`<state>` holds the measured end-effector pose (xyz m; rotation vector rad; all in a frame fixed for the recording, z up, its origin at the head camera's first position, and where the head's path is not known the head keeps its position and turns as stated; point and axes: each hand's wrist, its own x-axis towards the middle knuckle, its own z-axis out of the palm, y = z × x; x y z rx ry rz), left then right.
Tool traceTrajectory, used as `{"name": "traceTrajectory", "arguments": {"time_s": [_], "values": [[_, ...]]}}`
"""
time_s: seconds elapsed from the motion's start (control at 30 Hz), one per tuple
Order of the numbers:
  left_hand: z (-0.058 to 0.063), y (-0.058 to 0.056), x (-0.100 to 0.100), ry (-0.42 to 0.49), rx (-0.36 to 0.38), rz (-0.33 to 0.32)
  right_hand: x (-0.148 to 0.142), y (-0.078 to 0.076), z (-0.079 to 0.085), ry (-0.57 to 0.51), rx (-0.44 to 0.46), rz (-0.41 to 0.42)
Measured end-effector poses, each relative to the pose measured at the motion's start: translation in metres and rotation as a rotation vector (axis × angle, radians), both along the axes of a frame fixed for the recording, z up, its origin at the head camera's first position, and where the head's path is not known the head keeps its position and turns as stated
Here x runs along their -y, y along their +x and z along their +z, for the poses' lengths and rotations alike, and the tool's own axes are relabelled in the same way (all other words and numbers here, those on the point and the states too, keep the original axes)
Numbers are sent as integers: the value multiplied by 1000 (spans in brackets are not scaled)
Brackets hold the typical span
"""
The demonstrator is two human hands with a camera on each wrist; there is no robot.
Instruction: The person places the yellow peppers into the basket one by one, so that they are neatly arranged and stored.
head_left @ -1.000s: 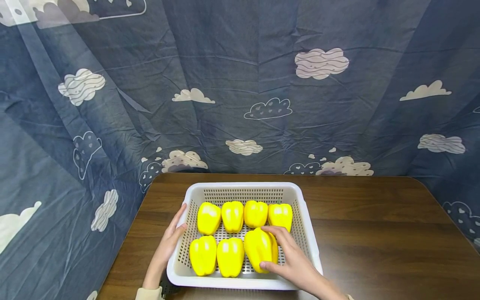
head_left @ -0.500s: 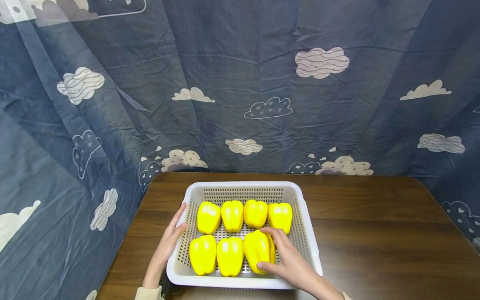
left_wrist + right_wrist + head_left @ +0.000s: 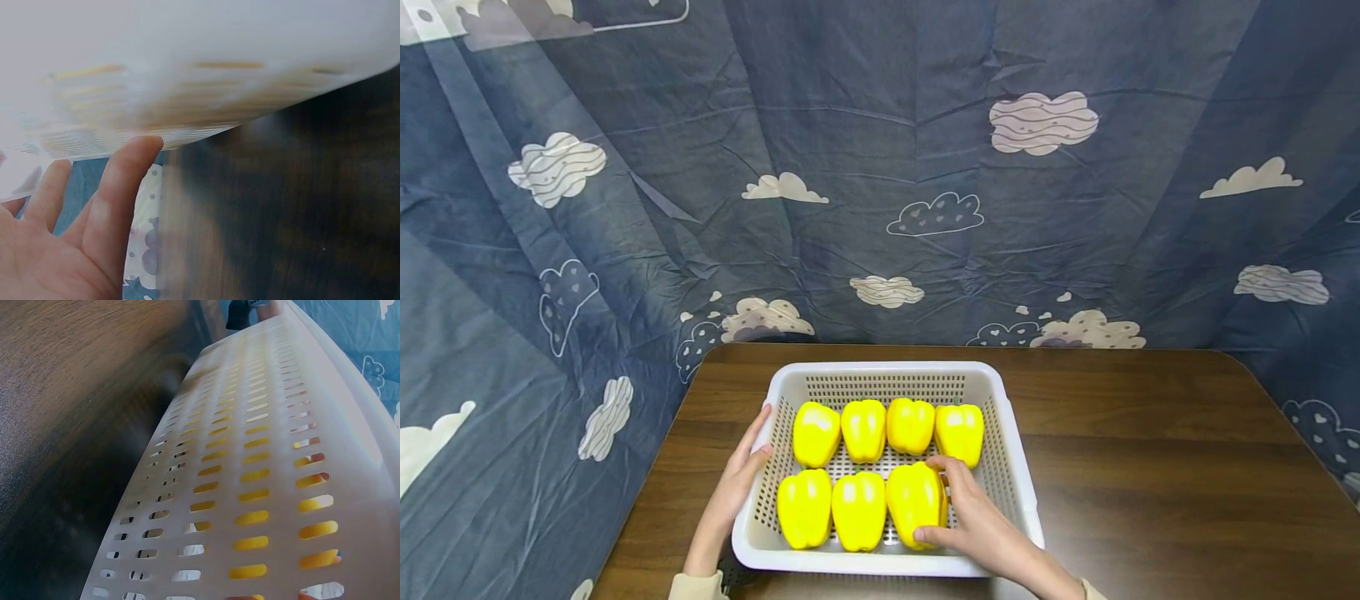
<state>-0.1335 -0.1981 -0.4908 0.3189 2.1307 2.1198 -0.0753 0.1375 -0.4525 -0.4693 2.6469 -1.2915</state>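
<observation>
A white perforated plastic basket holds several yellow bell peppers in two rows. In the front row, my right hand grips the rightmost yellow bell pepper, thumb on its near side and fingers at its far right. This pepper stands beside another bell pepper in that row. My left hand rests against the basket's left side, fingers extended. In the left wrist view, the left fingers touch the basket wall from outside. The right wrist view shows mostly the slotted basket side; the right hand is largely hidden there.
The basket stands on a dark brown wooden table, whose surface extends well to the right. A blue curtain with cloud patterns hangs behind and to the left. The back row of peppers includes one bell pepper at its right end.
The gripped bell pepper has moved slightly left and down, closer to its neighbour, with my right hand still around it. My left hand stays against the basket's side.
</observation>
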Motion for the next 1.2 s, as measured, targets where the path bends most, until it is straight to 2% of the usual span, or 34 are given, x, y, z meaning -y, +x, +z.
{"name": "traceTrajectory", "arguments": {"time_s": [0.23, 0.57, 0.8, 0.93, 1.1, 1.2], "values": [[0, -1, -2, 0, 3, -4, -2, 1, -1, 26, 8, 2], [1, -2, 1, -15, 25, -15, -2, 4, 2, 30, -10, -55], [8, -1, 6, -126, 63, 29, -6, 5, 8, 4, -9, -62], [13, -1, 8, -203, 82, 47, -11, 5, 14, -8, -2, -97], [18, -1, 11, -296, 31, 22, -22, 4, 23, -31, 18, -149], [23, 0, 14, -345, -3, 5, -30, 4, 28, -38, -1, -165]]}}
